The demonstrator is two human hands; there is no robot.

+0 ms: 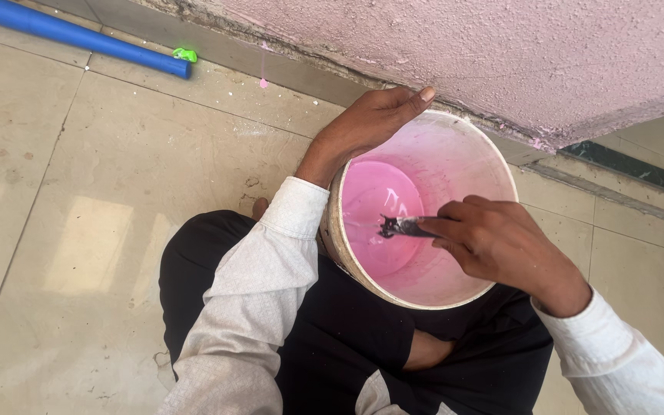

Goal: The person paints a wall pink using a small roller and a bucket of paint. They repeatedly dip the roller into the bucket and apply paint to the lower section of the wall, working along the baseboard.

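A white bucket (455, 146) tilted toward me holds pink paint (374, 204) pooled at its bottom. My left hand (366, 127) grips the bucket's far-left rim, thumb over the edge. My right hand (493, 242) reaches inside the bucket and holds a small dark-tipped brush (395, 226), its bristles just above the paint surface. The brush handle is mostly hidden by my fingers. Both arms wear white sleeves, and the bucket rests against my black trousers.
A pink rough-plastered wall (501, 46) runs across the top, with a grey skirting below it. A blue pipe (78, 34) lies on the beige tiled floor (78, 215) at top left, beside a small green object (185, 54).
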